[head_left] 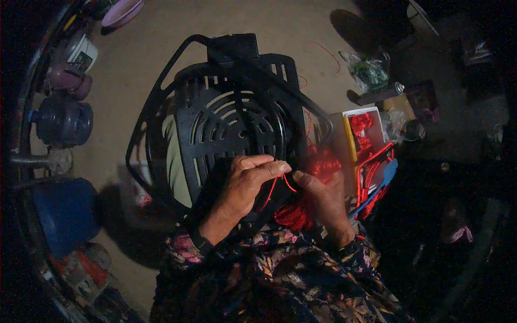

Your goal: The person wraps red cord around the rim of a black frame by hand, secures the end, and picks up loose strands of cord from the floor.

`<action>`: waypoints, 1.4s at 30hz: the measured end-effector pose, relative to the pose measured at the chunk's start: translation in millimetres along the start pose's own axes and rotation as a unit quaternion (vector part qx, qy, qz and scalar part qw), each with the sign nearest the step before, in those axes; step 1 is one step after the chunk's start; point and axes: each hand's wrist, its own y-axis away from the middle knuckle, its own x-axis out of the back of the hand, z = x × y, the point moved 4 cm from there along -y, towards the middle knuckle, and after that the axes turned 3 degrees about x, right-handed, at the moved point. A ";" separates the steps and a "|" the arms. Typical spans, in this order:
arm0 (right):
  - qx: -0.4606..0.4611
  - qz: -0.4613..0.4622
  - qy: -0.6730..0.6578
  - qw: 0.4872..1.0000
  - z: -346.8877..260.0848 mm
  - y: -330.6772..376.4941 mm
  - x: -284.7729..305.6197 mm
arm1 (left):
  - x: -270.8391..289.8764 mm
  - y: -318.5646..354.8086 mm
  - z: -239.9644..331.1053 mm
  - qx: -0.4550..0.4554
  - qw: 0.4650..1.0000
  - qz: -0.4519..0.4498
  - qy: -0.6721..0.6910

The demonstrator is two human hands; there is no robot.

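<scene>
My left hand is closed in a pinch on a thin red cord, whose strands hang below the thumb and fingertip. Close beside it on the right, my right hand is closed around a skein of red cord. Loops of that skein show both above and below the fist, blurred at the top. Both hands are over the near edge of a black slatted plastic chair, which has curved slots and a looped frame.
At the right stands a white and yellow box holding red cord bundles, with a blue strap beside it. Farther off lie a clear plastic bag and a spray can. A water jug and blue container line the left.
</scene>
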 end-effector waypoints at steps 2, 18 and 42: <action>0.001 0.004 0.009 1.000 2.3 -0.3 1.2 | 0.0 0.9 -0.2 0.011 1.000 -0.002 0.009; -0.009 -0.145 0.115 0.983 -13.8 9.2 28.3 | -1.3 1.8 3.8 0.023 0.999 -0.016 0.025; 0.387 -0.355 0.623 0.580 -66.7 -41.0 -35.2 | 11.8 20.8 7.4 -0.342 0.866 -0.047 -0.361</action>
